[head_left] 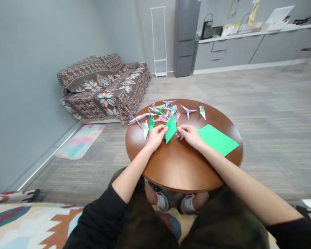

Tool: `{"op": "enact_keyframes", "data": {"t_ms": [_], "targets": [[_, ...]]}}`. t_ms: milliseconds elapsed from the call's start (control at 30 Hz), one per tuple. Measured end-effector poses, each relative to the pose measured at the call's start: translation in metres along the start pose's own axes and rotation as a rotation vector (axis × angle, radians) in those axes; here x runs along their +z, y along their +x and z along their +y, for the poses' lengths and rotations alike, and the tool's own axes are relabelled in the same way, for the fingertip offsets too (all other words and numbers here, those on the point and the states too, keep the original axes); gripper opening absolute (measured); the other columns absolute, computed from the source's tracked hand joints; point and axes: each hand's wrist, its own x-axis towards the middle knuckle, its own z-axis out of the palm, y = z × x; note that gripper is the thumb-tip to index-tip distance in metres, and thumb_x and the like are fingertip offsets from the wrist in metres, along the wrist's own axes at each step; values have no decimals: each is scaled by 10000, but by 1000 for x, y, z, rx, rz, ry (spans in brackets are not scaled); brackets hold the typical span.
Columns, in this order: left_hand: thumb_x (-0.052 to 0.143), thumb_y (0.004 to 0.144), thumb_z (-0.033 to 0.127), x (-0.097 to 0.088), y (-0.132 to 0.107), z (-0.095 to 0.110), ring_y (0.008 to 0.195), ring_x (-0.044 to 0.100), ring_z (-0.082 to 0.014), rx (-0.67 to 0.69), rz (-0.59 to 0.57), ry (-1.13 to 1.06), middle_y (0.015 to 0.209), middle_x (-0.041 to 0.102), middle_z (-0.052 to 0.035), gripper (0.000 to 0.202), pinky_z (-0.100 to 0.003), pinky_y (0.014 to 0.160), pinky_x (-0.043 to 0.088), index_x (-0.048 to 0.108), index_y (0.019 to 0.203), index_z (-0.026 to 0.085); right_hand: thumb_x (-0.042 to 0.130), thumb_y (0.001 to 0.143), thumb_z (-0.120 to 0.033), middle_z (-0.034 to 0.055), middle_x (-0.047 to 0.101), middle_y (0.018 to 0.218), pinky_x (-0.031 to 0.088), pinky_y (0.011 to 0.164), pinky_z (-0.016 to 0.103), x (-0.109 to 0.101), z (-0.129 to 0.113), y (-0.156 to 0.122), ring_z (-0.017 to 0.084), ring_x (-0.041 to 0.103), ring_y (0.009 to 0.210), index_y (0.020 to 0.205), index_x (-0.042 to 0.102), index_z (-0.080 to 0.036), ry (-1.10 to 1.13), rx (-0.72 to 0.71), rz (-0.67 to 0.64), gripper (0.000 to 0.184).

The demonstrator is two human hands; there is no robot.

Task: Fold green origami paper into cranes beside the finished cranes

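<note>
A folded green paper piece [170, 129], a narrow kite shape, lies on the round brown table [181, 166]. My left hand [157, 135] pinches its left edge and my right hand [188, 134] pinches its right edge. Both hands have their fingers closed on the paper. A flat green sheet [217, 139] lies just right of my right hand. Behind the hands, several folded paper figures [160, 112] in purple, green, white and pink lie scattered on the far part of the table.
A patterned brown sofa [106, 86] stands at the back left with a pastel mat [79, 141] before it. A grey fridge [186, 34] and counter [248, 45] line the far wall. A patterned rug [28, 221] lies under my seat.
</note>
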Motion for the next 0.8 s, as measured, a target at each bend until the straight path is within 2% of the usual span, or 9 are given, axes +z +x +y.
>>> {"op": "enact_keyframes", "data": {"t_ms": [33,100,167,233,367,500,667,800], "targets": [[818,740,562,0,0,0,721,673,-167,0,9,-7,817,741,-21,441,-266,679,548,707,885,160,660,1010,-373,110,669,1309,605,914,460,-1,-2,-1,249,692,1090,1310,643,-177,9,-12,6,359],[842,729,523,0,0,0,717,679,-166,0,18,-16,828,751,-26,445,-252,653,533,708,950,161,671,988,-442,89,734,1068,614,794,395,-2,-6,-2,217,708,889,1130,708,-152,27,-48,23,325],[866,714,476,-1,0,0,662,665,-149,1,28,-25,783,737,-6,475,-230,603,501,674,1025,174,701,931,-530,39,703,774,571,646,328,-2,-10,-5,172,644,660,909,714,-165,51,-89,39,366],[880,702,449,-1,0,0,588,640,-132,0,34,-38,720,706,32,511,-220,564,474,606,1054,200,730,874,-583,1,646,641,519,571,300,-1,-15,-7,148,584,560,822,691,-186,78,-120,43,402],[878,698,483,0,0,0,563,652,-141,-17,-4,-58,695,691,42,506,-242,577,499,522,940,216,802,781,-590,-15,646,616,486,535,291,2,-21,-10,144,575,528,841,699,-193,119,-141,32,414],[886,709,466,1,0,2,615,652,-120,-38,-43,-58,719,694,23,451,-218,611,499,584,888,182,823,750,-591,-18,647,614,477,519,281,3,-22,-10,136,569,516,825,687,-194,138,-142,37,426],[867,744,489,2,-2,5,745,695,-139,-54,-70,-80,809,719,-1,433,-248,712,558,632,913,167,803,762,-609,-16,637,591,469,497,270,2,-23,-9,134,563,506,817,684,-196,149,-134,66,434],[872,732,502,1,-1,4,807,722,-170,-48,-72,-118,866,739,-2,550,-290,742,589,598,1106,206,791,754,-628,-11,638,586,470,490,269,0,-23,-7,129,555,491,789,671,-197,155,-126,111,448]]}}
